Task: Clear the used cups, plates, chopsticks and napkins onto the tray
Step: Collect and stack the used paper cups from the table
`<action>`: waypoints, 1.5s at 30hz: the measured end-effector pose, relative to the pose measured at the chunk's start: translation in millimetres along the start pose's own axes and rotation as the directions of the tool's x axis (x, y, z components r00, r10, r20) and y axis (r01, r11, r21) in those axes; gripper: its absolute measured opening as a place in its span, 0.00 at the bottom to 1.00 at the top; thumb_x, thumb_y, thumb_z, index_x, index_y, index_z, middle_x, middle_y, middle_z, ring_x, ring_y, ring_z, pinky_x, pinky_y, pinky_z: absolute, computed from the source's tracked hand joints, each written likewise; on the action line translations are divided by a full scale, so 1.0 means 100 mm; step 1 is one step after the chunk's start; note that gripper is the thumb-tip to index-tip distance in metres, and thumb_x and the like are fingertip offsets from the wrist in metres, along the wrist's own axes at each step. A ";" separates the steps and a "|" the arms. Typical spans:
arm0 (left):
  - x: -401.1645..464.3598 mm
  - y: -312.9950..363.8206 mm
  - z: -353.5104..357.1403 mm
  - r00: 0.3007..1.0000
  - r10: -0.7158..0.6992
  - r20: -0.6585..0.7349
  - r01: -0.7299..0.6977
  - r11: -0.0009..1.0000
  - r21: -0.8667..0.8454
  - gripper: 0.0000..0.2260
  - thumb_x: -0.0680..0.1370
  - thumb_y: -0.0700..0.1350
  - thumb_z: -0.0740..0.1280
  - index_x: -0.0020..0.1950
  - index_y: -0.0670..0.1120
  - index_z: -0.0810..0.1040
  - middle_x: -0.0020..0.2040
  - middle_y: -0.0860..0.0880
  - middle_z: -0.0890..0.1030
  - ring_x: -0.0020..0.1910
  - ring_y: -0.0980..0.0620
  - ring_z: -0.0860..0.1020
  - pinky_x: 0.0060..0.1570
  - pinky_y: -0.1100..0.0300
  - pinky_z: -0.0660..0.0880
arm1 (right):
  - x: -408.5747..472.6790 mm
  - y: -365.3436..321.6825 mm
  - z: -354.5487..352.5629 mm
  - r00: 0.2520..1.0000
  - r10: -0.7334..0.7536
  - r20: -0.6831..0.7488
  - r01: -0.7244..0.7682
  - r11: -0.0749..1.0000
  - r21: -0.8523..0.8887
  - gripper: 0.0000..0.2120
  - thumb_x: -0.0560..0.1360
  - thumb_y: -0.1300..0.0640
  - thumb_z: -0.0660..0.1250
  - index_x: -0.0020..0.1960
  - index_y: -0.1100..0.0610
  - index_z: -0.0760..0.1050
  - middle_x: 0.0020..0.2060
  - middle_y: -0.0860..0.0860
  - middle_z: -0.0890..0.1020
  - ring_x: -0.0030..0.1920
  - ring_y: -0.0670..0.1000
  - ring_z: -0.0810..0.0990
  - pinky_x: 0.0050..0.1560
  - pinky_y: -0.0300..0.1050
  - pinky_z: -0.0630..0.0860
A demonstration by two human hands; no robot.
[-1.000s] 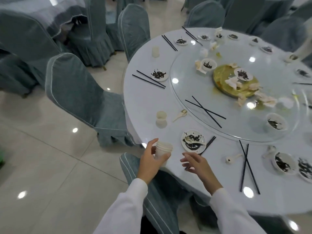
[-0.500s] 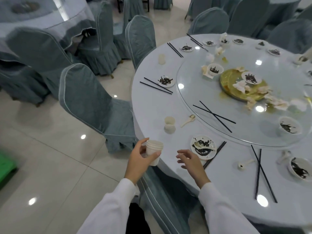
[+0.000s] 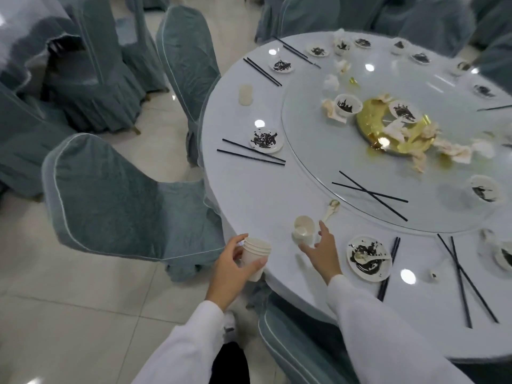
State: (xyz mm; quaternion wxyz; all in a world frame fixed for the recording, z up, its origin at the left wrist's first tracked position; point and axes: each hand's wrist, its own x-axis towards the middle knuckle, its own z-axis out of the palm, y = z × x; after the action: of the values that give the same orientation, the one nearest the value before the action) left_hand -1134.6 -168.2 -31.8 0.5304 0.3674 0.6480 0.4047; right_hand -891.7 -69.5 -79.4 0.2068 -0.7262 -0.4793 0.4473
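Left hand (image 3: pixel 230 268) grips stacked cups (image 3: pixel 256 257); right hand (image 3: pixel 322 252) reaches.

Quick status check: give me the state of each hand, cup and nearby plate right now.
Left hand: grips cup stack.
Cup stack: nested, upright, held off the table edge.
Right hand: fingers spread, reaching at single cup, not yet gripping.
Single cup: upright on table.
Far cup: upright, untouched.
Near plate: dirty, spoon on it.

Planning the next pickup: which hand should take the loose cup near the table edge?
The right hand. It is open with fingers already beside the cup, while the left hand is busy holding the cup stack.
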 end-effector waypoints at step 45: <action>-0.06 0.52 0.48 0.985 0.107 0.137 -0.135 0.968 0.212 0.33 0.69 0.52 0.83 0.69 0.71 0.74 0.60 0.59 0.82 0.58 0.62 0.80 0.48 0.66 0.80 | -0.68 -0.34 -0.37 0.937 -0.199 0.286 0.033 0.868 0.496 0.25 0.69 0.36 0.79 0.62 0.46 0.84 0.58 0.43 0.86 0.58 0.47 0.85 0.60 0.49 0.83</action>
State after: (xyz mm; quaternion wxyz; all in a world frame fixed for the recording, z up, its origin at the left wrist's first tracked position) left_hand -1084.2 -146.5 13.0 0.5000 0.4876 0.6308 0.3382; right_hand -887.3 -109.5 -5.4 0.3257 -0.5361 -0.4231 0.6538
